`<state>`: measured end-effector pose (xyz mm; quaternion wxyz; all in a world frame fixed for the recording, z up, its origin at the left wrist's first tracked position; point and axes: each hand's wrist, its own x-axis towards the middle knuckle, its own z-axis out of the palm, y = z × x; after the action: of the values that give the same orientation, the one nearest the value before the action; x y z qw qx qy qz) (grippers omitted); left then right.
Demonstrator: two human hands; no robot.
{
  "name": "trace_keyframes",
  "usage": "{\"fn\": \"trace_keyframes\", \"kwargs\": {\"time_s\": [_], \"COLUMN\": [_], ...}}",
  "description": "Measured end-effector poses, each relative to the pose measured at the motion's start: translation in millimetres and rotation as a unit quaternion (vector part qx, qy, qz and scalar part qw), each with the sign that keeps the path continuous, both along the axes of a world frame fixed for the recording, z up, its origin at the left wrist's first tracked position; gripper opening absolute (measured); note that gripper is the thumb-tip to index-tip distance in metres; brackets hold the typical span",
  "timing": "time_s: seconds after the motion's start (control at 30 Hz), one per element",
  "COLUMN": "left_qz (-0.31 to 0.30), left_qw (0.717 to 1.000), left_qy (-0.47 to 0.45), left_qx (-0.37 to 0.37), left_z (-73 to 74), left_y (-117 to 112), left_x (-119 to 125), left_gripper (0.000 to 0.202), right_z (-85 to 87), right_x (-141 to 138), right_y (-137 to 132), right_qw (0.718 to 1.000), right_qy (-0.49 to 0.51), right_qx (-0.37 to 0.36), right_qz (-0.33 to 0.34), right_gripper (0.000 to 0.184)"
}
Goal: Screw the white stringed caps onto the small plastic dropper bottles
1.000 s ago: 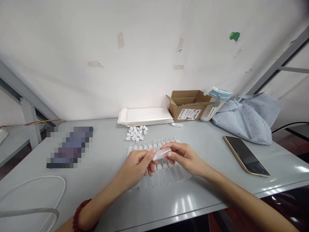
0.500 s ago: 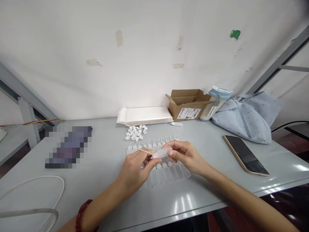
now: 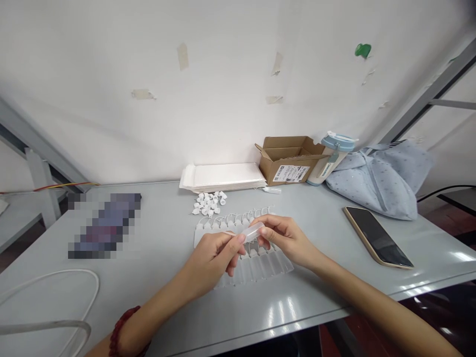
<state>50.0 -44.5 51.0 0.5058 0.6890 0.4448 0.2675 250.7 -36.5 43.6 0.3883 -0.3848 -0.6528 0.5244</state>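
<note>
Vial [image 3: 252, 231] of clear, milky plastic, small and slim, is held just above the bench [image 3: 167, 297] in front of the person, lying roughly level between both hands and right over a flat row of like vials [image 3: 260, 263] that rests on the bench. The right hand [image 3: 288, 240] grips the body, its fingers [image 3: 265, 229] wrapped round the far end. The left hand [image 3: 211, 255] pinches the near end with thumb and forefinger tips [image 3: 239, 240] pressed together. Whether a cap sits between those tips I cannot tell, as they cover that end. The step in hand looks like fine work at the vial's mouth, one hand steadying and the other working the end. Further handling would call for a light, exact pinch, since the piece is small, smooth and probably soft-walled, so a hard squeeze could dent it or let it slip. A heap of loose white caps [image 3: 208, 202] lies just beyond the row, with a stack of white pouches [image 3: 223, 176] behind it near the wall. A cardboard box [image 3: 290, 161], a lidded cup [image 3: 330, 158] and a pale blue bag [image 3: 379, 183] stand to the right, and a phone [image 3: 377, 237] lies well apart from the hands.
</note>
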Motion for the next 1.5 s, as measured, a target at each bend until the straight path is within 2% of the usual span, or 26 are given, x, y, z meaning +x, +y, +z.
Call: {"fn": "trace_keyframes", "kwargs": {"time_s": [0.1, 0.4, 0.7, 0.77, 0.87, 1.03, 1.1, 1.2, 1.37, 1.5], "left_qz": [0.003, -0.005, -0.013, -0.014, 0.010, 0.091, 0.082, 0.047, 0.040, 0.034], "left_qw": [1.000, 0.974, 0.900, 0.897, 0.909, 0.922, 0.924, 0.929, 0.929, 0.925], "left_qy": [0.016, 0.058, 0.114, 0.124, 0.142, 0.216, 0.230, 0.227, 0.229, 0.248], "left_qx": [0.027, 0.219, 0.420, 0.424, 0.392, 0.309, 0.293, 0.287, 0.289, 0.287], "left_z": [0.7, -2.3, -14.8, -13.3, -11.1, -16.3, -21.1, -27.5, -32.4, -35.3], "left_y": [-1, 0, 7, 13, 30, 61, 71, 83, 94, 96], "left_x": [0, 0, -4, -7, -18, -46, -52, -51, -43, -41], "left_gripper": [0.040, 0.034, 0.018, 0.018, 0.018, 0.025, 0.027, 0.030, 0.030, 0.029], "right_z": [-1.4, 1.8, 1.7, 0.9, -2.6, -14.2, -19.7, -27.1, -38.4, -45.4], "right_x": [-1, -3, -4, -4, -1, 16, 27, 42, 58, 63], "right_y": [0, -4, -2, -1, 5, 36, 51, 67, 85, 93], "right_qw": [1.000, 0.999, 0.999, 0.999, 0.997, 0.976, 0.961, 0.948, 0.932, 0.924], "right_qy": [-0.010, -0.010, -0.003, 0.001, -0.004, -0.044, -0.074, -0.111, -0.188, -0.228], "right_qx": [0.022, 0.034, -0.001, -0.007, 0.001, 0.061, 0.083, 0.083, 0.088, 0.104], "right_qz": [-0.009, -0.025, -0.044, -0.050, -0.081, -0.207, -0.253, -0.285, -0.298, -0.290], "right_gripper": [0.031, 0.028, 0.028, 0.029, 0.030, 0.029, 0.032, 0.035, 0.041, 0.037]}}
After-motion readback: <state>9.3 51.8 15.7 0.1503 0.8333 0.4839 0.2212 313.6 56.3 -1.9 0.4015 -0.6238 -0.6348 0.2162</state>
